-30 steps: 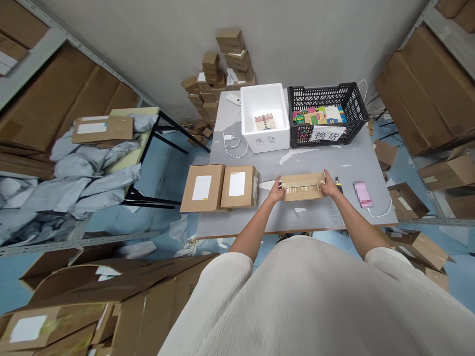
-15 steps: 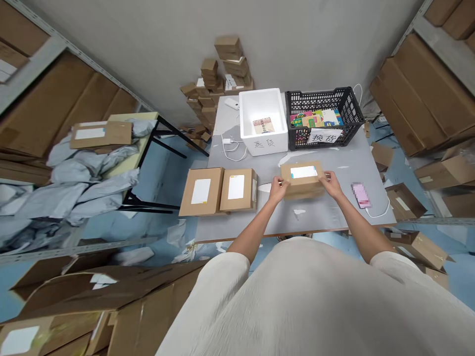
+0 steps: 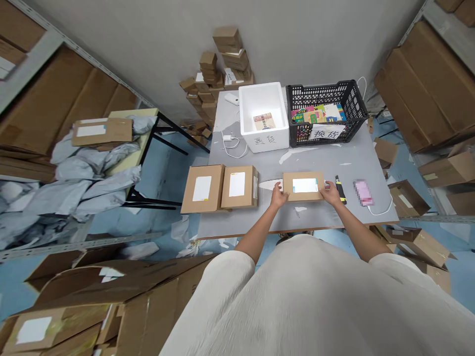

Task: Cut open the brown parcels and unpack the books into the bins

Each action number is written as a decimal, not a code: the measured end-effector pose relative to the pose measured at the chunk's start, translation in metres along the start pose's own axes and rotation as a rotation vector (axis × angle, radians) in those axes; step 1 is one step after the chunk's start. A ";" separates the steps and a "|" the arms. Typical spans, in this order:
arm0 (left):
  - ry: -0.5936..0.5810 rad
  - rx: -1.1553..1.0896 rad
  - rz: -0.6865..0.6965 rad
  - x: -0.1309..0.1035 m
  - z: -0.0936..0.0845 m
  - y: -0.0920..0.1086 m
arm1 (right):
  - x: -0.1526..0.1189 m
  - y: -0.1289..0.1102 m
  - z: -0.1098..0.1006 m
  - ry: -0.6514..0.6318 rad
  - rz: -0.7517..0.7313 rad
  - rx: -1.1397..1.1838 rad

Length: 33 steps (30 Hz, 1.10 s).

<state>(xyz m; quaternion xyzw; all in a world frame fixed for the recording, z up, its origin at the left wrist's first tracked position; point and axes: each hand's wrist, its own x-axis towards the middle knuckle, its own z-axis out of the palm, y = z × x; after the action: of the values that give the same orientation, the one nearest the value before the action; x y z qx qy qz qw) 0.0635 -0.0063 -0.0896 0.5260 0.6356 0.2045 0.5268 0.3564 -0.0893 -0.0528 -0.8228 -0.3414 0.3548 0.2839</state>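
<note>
A small brown cardboard box (image 3: 289, 194) with a white label lies flat on the grey table, between my two hands. My left hand (image 3: 278, 197) grips its left end, the thumb against the cardboard and the fingertips raised beside it. On the right end, my right hand (image 3: 329, 193) holds the box with bent fingers. A black and yellow utility knife (image 3: 340, 190) lies just right of my right hand. Two larger labelled cardboard boxes, one (image 3: 239, 198) beside another (image 3: 202, 202), stand left of my left hand.
A white foam box (image 3: 265, 142) with a book inside and a black plastic crate (image 3: 328, 139) of books stand at the table's back. A pink phone (image 3: 362, 192) with a cable lies right. Grey parcels (image 3: 70, 198) cover a side table; open cartons (image 3: 159, 306) stand lower left.
Both hands have brought the cardboard box down and toward me; its label side now faces up. The utility knife has come into view beside my right hand.
</note>
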 end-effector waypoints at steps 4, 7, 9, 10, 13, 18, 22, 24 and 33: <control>-0.029 -0.072 0.005 0.007 -0.001 0.006 | 0.009 -0.006 0.003 -0.034 -0.033 0.065; -0.080 -0.149 0.033 0.010 -0.003 0.013 | 0.018 -0.013 0.005 -0.109 -0.069 0.165; -0.129 -0.208 0.033 0.012 -0.005 0.021 | 0.024 -0.018 0.006 -0.164 -0.056 0.234; -0.149 -0.232 0.028 0.012 -0.006 0.025 | 0.026 -0.020 0.006 -0.185 -0.035 0.257; -0.181 -0.269 -0.012 0.013 -0.008 0.038 | 0.031 -0.026 0.006 -0.196 0.057 0.282; -0.089 -0.252 -0.029 0.015 -0.010 0.062 | 0.036 -0.032 -0.001 -0.046 0.126 0.339; -0.037 -0.217 0.060 0.015 -0.010 0.080 | 0.045 -0.033 -0.008 0.104 0.061 0.348; -0.010 -0.211 0.098 0.014 -0.006 0.084 | 0.050 -0.031 -0.010 0.187 0.022 0.350; 0.030 -0.071 -0.026 -0.001 0.016 0.060 | 0.044 0.002 -0.007 0.195 0.062 0.350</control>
<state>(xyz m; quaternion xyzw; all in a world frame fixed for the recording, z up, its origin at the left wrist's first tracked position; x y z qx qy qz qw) 0.1046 0.0099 -0.0465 0.4956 0.6426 0.2282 0.5380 0.3852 -0.0588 -0.0673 -0.8013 -0.2200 0.3362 0.4433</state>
